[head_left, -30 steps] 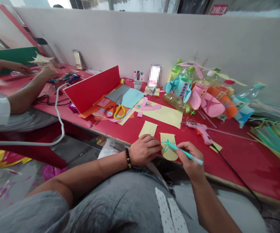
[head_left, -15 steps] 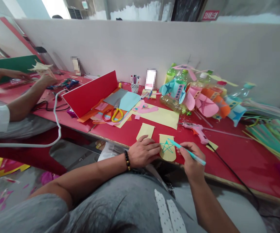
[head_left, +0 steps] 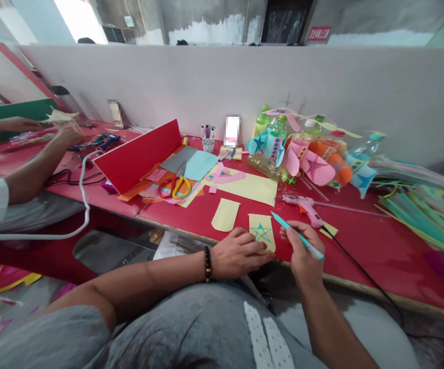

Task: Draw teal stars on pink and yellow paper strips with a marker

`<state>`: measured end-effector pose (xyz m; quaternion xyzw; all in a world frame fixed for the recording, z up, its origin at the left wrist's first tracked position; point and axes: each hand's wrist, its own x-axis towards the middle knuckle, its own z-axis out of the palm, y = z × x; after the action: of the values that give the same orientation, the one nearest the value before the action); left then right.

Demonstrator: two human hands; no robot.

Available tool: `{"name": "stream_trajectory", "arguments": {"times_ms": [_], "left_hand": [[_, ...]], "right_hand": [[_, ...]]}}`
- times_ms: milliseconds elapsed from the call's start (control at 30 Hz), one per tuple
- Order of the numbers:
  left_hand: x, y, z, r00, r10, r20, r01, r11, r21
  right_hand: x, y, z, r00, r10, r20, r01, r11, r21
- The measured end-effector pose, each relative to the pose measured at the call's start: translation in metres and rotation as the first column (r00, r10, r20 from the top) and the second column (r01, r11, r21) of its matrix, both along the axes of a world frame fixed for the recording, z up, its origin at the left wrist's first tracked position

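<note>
My right hand is closed around a turquoise marker, its tip lifted just off the upper right of a yellow paper piece. A green star outline is drawn on that paper. My left hand lies flat with fingers stretched across the paper's lower edge, covering part of it. Left of the star, a second yellow paper piece with one rounded end lies blank on the red table.
A pink glue gun with a black cord lies to the right. Scissors rest on coloured paper scraps. Decorated bottles and a pen cup stand behind. A co-worker's arm is at the far left, beyond a red board.
My left hand has slid right and down onto the lower edge of the starred paper, uncovering the blank piece. The marker tip has lifted away from the star.
</note>
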<state>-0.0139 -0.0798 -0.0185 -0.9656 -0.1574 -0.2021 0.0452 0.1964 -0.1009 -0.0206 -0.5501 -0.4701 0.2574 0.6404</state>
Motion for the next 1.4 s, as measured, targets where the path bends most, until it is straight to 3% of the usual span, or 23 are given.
{"name": "stream_trajectory", "arguments": {"times_ms": [100, 333, 500, 700, 833, 1033, 1400], "left_hand": [[0.008, 0.003, -0.004, 0.999, -0.02, -0.025, 0.021, 0.999, 0.033], [0.0, 0.01, -0.012, 0.996, -0.007, 0.091, 0.012, 0.999, -0.05], [-0.001, 0.008, -0.012, 0.995, 0.064, 0.074, -0.06, 0.996, -0.06], [-0.003, 0.008, -0.011, 0.988, 0.008, 0.151, 0.001, 0.998, -0.061], [-0.005, 0.008, -0.012, 0.977, 0.05, 0.21, -0.034, 0.996, -0.08], [-0.005, 0.008, -0.014, 0.966, 0.156, 0.207, -0.135, 0.984, -0.112], [-0.007, 0.008, -0.015, 0.978, 0.183, 0.104, -0.171, 0.978, -0.116]], "right_hand": [[0.001, 0.0, 0.0, 1.0, -0.004, 0.009, 0.004, 1.0, -0.007], [0.007, 0.0, -0.001, 1.0, 0.0, 0.016, 0.0, 1.0, -0.004], [0.007, -0.002, 0.001, 0.999, 0.021, 0.039, -0.021, 1.0, -0.011], [0.009, -0.003, -0.001, 0.996, 0.05, 0.078, -0.048, 0.998, -0.029], [0.012, -0.003, -0.002, 0.986, 0.118, 0.117, -0.109, 0.991, -0.075], [0.012, -0.002, -0.002, 0.962, 0.205, 0.179, -0.179, 0.972, -0.153], [0.009, -0.002, 0.003, 0.939, 0.157, 0.307, -0.119, 0.983, -0.139]]}}
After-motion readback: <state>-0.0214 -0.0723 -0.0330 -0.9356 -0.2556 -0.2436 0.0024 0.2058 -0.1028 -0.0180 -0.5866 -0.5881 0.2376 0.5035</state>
